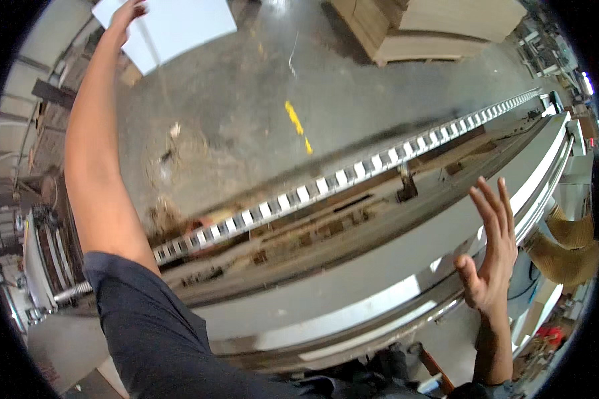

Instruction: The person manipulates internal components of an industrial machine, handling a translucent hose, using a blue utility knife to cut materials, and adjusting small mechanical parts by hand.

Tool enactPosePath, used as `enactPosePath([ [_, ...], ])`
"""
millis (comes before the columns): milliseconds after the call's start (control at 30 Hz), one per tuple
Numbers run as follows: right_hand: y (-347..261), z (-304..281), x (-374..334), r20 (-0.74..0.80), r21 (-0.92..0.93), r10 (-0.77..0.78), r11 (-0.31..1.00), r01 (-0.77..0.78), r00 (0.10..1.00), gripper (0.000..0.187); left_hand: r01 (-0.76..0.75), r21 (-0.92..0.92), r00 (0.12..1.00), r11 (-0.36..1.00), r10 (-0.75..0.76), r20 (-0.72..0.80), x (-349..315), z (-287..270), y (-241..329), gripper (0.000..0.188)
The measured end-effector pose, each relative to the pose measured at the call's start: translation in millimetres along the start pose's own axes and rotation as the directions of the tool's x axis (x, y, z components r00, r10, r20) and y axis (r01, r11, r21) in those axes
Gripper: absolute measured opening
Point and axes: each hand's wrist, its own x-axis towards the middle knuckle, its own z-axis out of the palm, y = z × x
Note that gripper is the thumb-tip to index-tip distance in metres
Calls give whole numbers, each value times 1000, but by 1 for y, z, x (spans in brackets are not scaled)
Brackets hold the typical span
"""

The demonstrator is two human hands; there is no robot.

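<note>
My left arm stretches far out to the upper left. At its end my left hand (126, 18) overlaps the left part of a large white panel (186, 30). Its fingers are small and partly lost at the picture's top, so whether they grip the panel I cannot tell. Raised on the right, my right hand (492, 263) holds nothing, its fingers and thumb apart. It hovers over the near side of a long machine with a grey bed (353, 282), apart from the surface as far as I can see.
A slotted, light-coloured rail (319, 189) runs along the machine's far side. Beyond it lies concrete floor (226, 126) with a yellow tape mark (296, 123) and scattered debris. A stack of brown boards (439, 40) stands at the top right. Curved brown sheets (566, 249) lie at the right.
</note>
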Motion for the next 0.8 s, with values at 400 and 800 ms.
enactPosePath([
  [400,7,12,-9,-149,-37,-92,995,88,984,81,291,407,901,866,-391,189,-268,236,-37,51],
  [800,17,24,-20,-336,-70,-109,993,90,936,84,-134,518,858,845,361,-366,-491,109,348,55],
])
